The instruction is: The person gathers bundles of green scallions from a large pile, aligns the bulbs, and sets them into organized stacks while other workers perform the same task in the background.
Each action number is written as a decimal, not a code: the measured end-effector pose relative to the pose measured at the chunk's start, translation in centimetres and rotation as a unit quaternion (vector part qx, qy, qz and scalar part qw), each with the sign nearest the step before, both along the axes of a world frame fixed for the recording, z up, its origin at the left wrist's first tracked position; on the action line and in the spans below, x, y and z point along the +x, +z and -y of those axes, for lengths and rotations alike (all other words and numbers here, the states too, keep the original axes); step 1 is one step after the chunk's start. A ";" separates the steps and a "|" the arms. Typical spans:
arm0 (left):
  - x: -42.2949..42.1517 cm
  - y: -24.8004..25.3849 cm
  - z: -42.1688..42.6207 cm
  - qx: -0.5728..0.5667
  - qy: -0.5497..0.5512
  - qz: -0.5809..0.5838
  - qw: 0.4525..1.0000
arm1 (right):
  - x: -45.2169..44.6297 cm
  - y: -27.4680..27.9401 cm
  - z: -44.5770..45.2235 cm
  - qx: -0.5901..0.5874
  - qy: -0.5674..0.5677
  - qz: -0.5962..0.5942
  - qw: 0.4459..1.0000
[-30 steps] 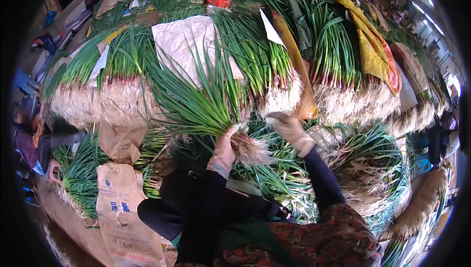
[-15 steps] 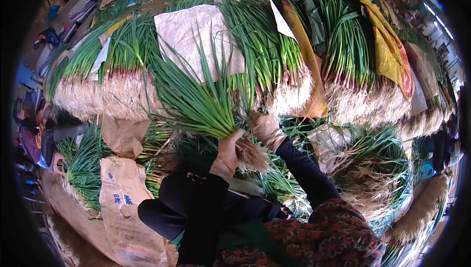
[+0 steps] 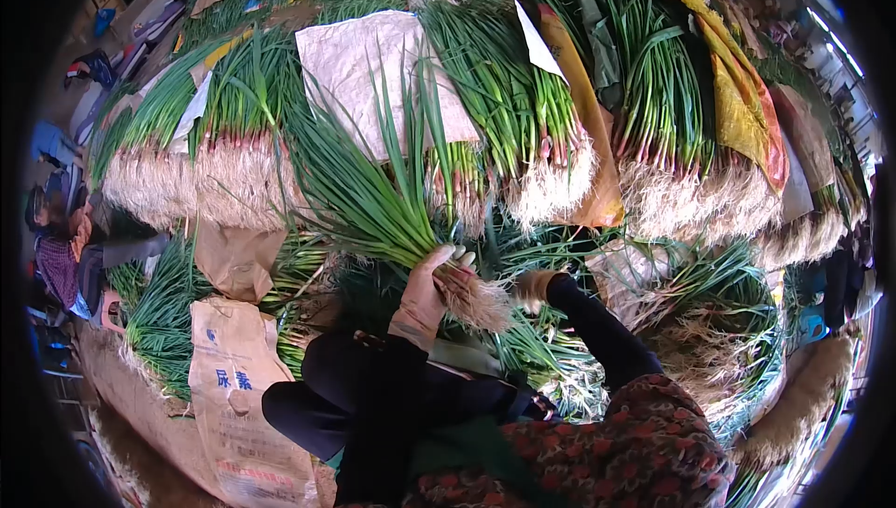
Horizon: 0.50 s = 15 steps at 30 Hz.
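Observation:
My left hand (image 3: pixel 425 293), in a pale glove, is closed around the lower stems of a bunch of green onions (image 3: pixel 392 219). The long leaves fan up and to the left, and the shaggy pale roots (image 3: pixel 474 298) stick out on the right of the fist. My right hand (image 3: pixel 534 288), gloved too, is just right of those roots, low over loose green onions (image 3: pixel 551 345). It looks blurred, and its fingers cannot be made out. Beyond both hands stands a row of bunched green onions (image 3: pixel 504 107), roots toward me, with a whitish sack (image 3: pixel 369 69) laid over part of it.
A printed tan sack (image 3: pixel 247 396) lies at left front. More loose green onions lie at left (image 3: pixel 163 312) and in a rooty heap at right (image 3: pixel 709 359). Yellow-orange sacking (image 3: pixel 742 88) drapes the bunches at right. Another person (image 3: pixel 61 251) sits at the far left.
My right hand has moved down and to the right, away from the row of bunches, toward the loose onions. My left hand keeps its bunch, its roots turned slightly.

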<state>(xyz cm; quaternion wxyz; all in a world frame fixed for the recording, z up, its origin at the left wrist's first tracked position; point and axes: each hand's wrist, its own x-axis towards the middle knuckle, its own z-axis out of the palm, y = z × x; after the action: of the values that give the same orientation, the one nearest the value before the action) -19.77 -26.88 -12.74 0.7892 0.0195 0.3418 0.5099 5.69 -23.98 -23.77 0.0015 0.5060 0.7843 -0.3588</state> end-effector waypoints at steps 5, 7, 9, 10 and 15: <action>0.2 -0.6 -0.2 -0.017 -0.033 -0.013 0.999 | -5.2 4.7 -2.4 0.086 -0.064 -0.230 0.967; -0.3 -1.5 -0.4 0.024 -0.107 -0.087 0.990 | -9.3 10.9 -2.9 -0.047 -0.202 -0.236 0.949; 0.2 -1.6 -0.4 0.027 -0.074 -0.126 0.989 | -10.9 11.3 -3.1 0.108 -0.119 -0.152 0.975; 0.4 -0.6 0.0 0.026 -0.061 -0.136 0.989 | -11.1 11.3 -2.7 0.122 -0.141 -0.177 0.966; 0.0 -1.2 -0.5 0.026 -0.046 -0.167 0.985 | -9.3 12.2 -2.6 -0.011 -0.366 -0.594 0.716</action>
<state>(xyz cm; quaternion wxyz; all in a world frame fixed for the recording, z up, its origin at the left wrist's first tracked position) -19.75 -26.33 -13.95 0.7431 0.1405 0.4541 0.4710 -3.62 -21.39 -11.61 -0.5907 0.4358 0.3736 -0.5670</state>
